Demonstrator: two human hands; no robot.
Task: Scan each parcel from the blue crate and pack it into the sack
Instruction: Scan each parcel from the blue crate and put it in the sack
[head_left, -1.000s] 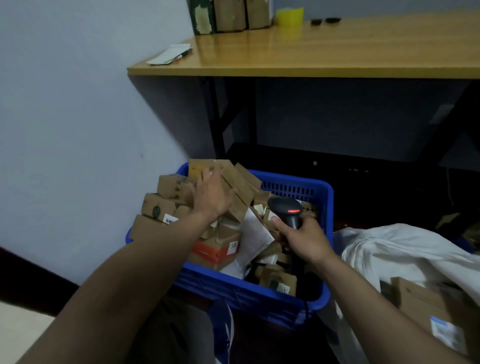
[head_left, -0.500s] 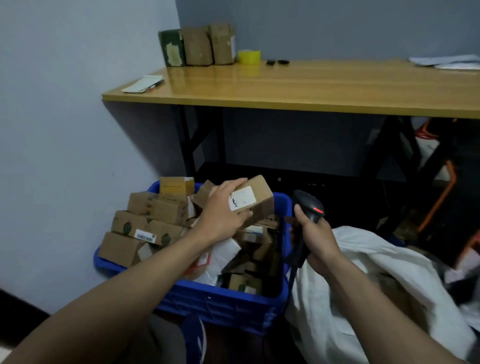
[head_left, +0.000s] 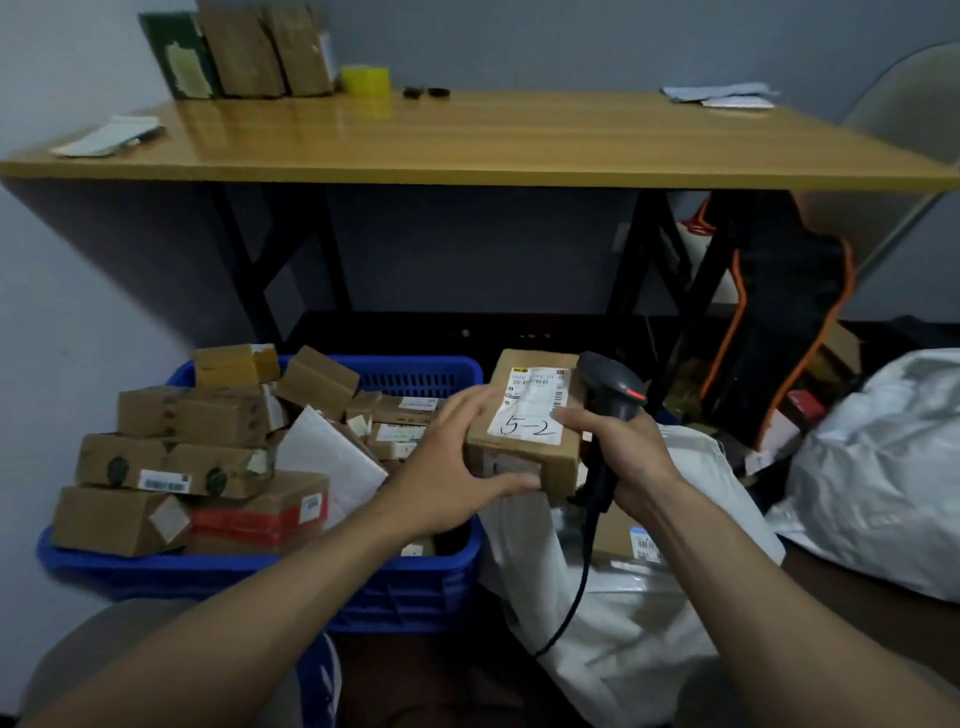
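Parcel (head_left: 524, 447) held against the scanner (head_left: 615, 387)
Left hand (head_left: 449, 467) grasps the parcel just right of the crate (head_left: 208, 577), above the sack (head_left: 623, 649); right hand (head_left: 626, 452) grips the scanner, one finger on the label (head_left: 530, 405).

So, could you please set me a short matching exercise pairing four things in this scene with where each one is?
Things:
1 scanner
2 parcel marked 5-2
3 yellow tape roll
4 white sack

Places:
A on the wooden table
B beside the blue crate
C gripped by the left hand
D gripped by its handle in the right hand

Pairs: 1-D, 2-C, 3-A, 4-B.
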